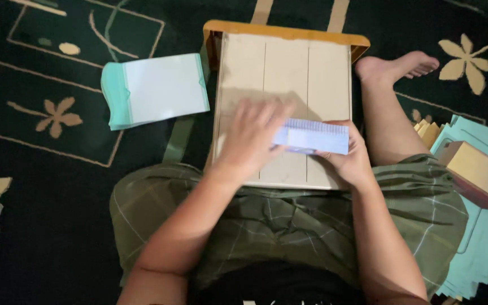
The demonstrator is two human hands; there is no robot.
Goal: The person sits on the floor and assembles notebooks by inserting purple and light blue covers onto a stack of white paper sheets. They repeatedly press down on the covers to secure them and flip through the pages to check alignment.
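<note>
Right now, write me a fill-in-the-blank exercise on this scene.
1. Both hands work over a small wooden ____ on the lap.
2. The right hand holds a pale ____ paper piece.
3. The paper stack lies on the ____ beside the left hand.

Missing words: board; blue; carpet
</note>
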